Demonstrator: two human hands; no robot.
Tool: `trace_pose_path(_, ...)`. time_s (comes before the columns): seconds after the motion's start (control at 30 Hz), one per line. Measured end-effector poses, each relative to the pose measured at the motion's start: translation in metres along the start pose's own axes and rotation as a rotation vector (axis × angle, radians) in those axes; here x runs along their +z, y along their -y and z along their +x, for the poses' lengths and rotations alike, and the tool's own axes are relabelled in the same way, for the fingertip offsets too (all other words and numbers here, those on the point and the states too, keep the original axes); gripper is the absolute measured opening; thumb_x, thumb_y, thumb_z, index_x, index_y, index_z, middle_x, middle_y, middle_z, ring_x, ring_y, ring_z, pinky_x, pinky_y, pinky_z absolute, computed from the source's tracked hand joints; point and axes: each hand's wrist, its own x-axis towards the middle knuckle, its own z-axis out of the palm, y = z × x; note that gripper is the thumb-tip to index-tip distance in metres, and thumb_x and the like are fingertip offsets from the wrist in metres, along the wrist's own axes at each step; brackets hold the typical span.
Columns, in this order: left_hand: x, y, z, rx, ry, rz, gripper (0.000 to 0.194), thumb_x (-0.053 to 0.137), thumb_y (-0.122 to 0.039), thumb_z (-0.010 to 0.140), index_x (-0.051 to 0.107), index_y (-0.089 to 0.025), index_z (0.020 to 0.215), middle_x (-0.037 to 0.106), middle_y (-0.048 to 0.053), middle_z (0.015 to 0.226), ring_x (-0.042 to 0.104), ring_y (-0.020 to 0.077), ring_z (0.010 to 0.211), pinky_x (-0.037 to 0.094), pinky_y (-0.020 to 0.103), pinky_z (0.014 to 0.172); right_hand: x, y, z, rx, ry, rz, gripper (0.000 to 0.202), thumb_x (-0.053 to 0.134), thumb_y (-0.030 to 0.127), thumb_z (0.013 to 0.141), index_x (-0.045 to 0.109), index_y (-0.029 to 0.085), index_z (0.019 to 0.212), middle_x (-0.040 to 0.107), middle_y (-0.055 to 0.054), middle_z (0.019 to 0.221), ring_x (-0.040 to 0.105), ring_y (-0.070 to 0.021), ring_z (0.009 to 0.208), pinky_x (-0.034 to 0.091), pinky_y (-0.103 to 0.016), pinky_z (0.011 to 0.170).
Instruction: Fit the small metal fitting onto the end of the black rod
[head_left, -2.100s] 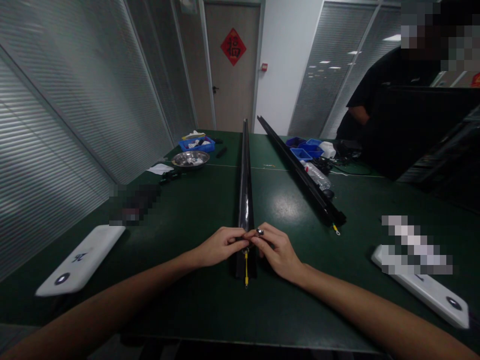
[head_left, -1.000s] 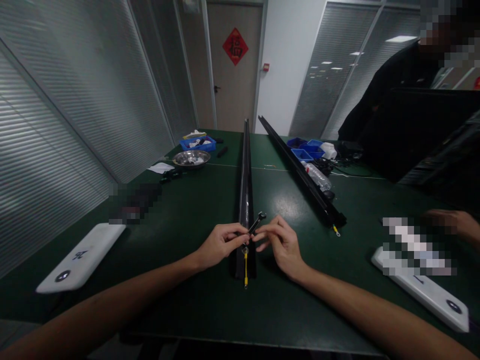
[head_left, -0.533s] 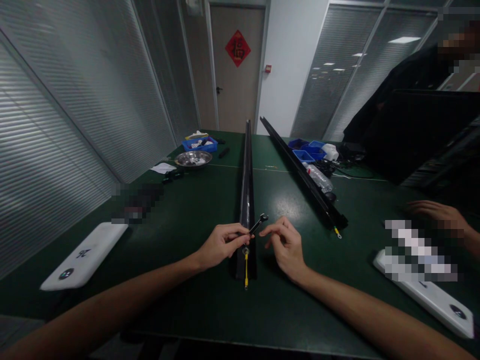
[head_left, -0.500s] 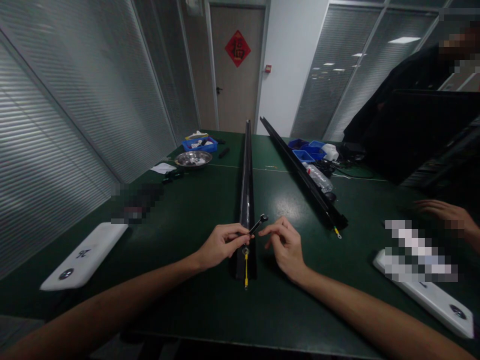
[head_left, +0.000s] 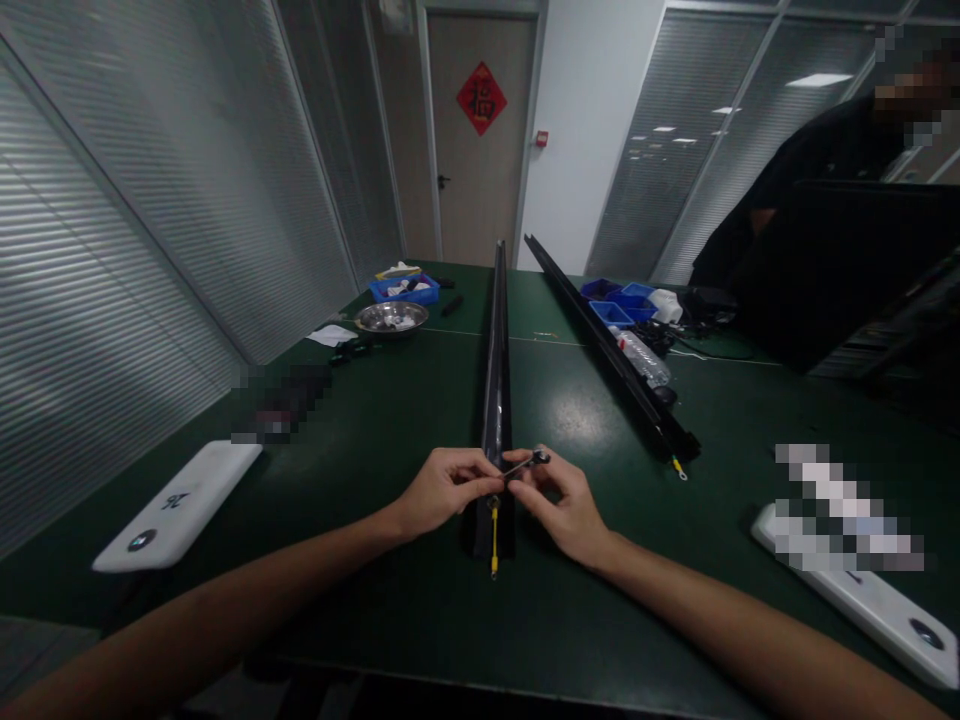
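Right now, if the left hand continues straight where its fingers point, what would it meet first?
Past the wrench it pinches, the left hand would most likely meet the right hand, directly opposite; whether they already touch is hard to judge in depth.

It's dim in here: soft glare on the green bench [head_left: 585, 405], lights [head_left: 819, 80] mirrored in the far glass [head_left: 637, 210], right side nearly black.

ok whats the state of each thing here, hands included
small silver metal wrench, held, head exposed
left hand, pinching the wrench
right hand, curled near the wrench, contact unclear
short yellow lead, stretched straight
clear plastic bottle, lying sideways
round silver metal bowl, holding white pieces
brown rectangular door, shut
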Motion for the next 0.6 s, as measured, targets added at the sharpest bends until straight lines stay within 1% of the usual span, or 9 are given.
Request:
trace_pose_path(0.07, 0.0, -0.001, 0.0, 0.042, 0.006, 0.034, 0.022, 0.078, -0.033, 0.085, 0.075, -0.011, 0.082, 0.066, 0.002, 0.072, 0.053, 0.0073, 0.052, 0.038, 0.016, 0.045, -0.001, -0.001, -0.001, -0.011, 0.036, 0.009, 0.02, 0.061, 0.032, 0.102, 0.074, 0.02, 0.11, 0.06, -0.001, 0.081, 0.056, -0.011, 0.057, 0.049, -0.024, 0.055)
trace_pose_path(0.13, -0.001, -0.003, 0.001, 0.101, -0.021, 0.049, 0.021, 0.077, -0.033, 0.087, 0.077, -0.012, 0.085, 0.07, 0.007, 0.09, 0.061, 0.0115, 0.064, 0.045, 0.018, 0.05, -0.001, -0.004, -0.003, 0.003, 0.017, 0.044, 0.024, 0.055, 0.035, 0.105, 0.074, 0.019, 0.104, 0.061, -0.002, 0.081, 0.056, -0.0099, 0.054, 0.048, -0.024, 0.051)
trace_pose_path(0.17, -0.003, -0.003, 0.003, 0.129, -0.057, 0.047, 0.022, 0.075, -0.034, 0.089, 0.077, -0.013, 0.087, 0.07, 0.01, 0.1, 0.063, 0.0134, 0.071, 0.047, 0.019, 0.052, 0.0, -0.005, -0.003, 0.025, -0.014, 0.068, 0.027, 0.053, 0.036, 0.106, 0.073, 0.018, 0.102, 0.061, -0.002, 0.08, 0.056, -0.0097, 0.052, 0.047, -0.023, 0.049)
trace_pose_path(0.2, -0.005, -0.003, 0.004, 0.145, -0.118, 0.036, 0.022, 0.073, -0.035, 0.091, 0.077, -0.013, 0.087, 0.07, 0.009, 0.1, 0.063, 0.0129, 0.07, 0.047, 0.019, 0.053, 0.0, -0.006, -0.004, 0.055, -0.049, 0.091, 0.029, 0.051, 0.038, 0.106, 0.071, 0.018, 0.101, 0.061, -0.001, 0.077, 0.056, -0.0098, 0.05, 0.046, -0.022, 0.048)
trace_pose_path(0.27, -0.01, -0.001, 0.007, 0.129, -0.201, 0.049, 0.022, 0.074, -0.035, 0.09, 0.075, -0.013, 0.086, 0.067, 0.005, 0.085, 0.056, 0.0102, 0.06, 0.043, 0.019, 0.049, 0.0, -0.008, -0.004, 0.12, -0.101, 0.135, 0.033, 0.049, 0.043, 0.106, 0.069, 0.017, 0.1, 0.06, 0.0, 0.072, 0.055, -0.0101, 0.048, 0.045, -0.022, 0.044)
trace_pose_path(0.33, -0.014, 0.002, 0.01, 0.104, -0.238, 0.07, 0.025, 0.078, -0.037, 0.086, 0.072, -0.013, 0.08, 0.064, 0.003, 0.078, 0.059, 0.0131, 0.067, 0.048, 0.022, 0.058, 0.001, -0.009, -0.003, 0.168, -0.122, 0.165, 0.036, 0.048, 0.046, 0.106, 0.068, 0.017, 0.099, 0.059, 0.001, 0.07, 0.055, -0.0102, 0.048, 0.044, -0.021, 0.043)
trace_pose_path(0.43, -0.017, 0.008, 0.01, 0.071, -0.313, 0.088, 0.041, 0.081, -0.043, 0.081, 0.056, -0.014, 0.065, 0.051, -0.003, 0.064, 0.048, 0.0101, 0.059, 0.04, 0.02, 0.055, 0.001, -0.007, -0.001, 0.188, -0.11, 0.15, 0.037, 0.048, 0.047, 0.106, 0.068, 0.017, 0.098, 0.058, 0.001, 0.07, 0.054, -0.0095, 0.048, 0.043, -0.021, 0.044)
trace_pose_path(0.5, -0.016, 0.011, 0.009, 0.044, -0.326, 0.091, 0.049, 0.068, -0.052, 0.092, 0.047, -0.016, 0.065, 0.041, -0.005, 0.062, 0.039, 0.0088, 0.055, 0.033, 0.02, 0.051, 0.001, -0.006, 0.0, 0.185, -0.092, 0.113, 0.037, 0.049, 0.046, 0.106, 0.069, 0.016, 0.098, 0.057, 0.002, 0.069, 0.053, -0.0089, 0.049, 0.042, -0.021, 0.046)
trace_pose_path(0.6, -0.015, 0.012, 0.007, 0.021, -0.279, 0.03, 0.048, 0.042, -0.056, 0.105, 0.046, -0.018, 0.076, 0.035, -0.006, 0.064, 0.032, 0.0096, 0.053, 0.028, 0.02, 0.049, 0.0, -0.004, 0.001, 0.194, -0.068, 0.083, 0.039, 0.048, 0.046, 0.107, 0.07, 0.015, 0.099, 0.054, 0.003, 0.066, 0.051, -0.0085, 0.048, 0.04, -0.021, 0.046)
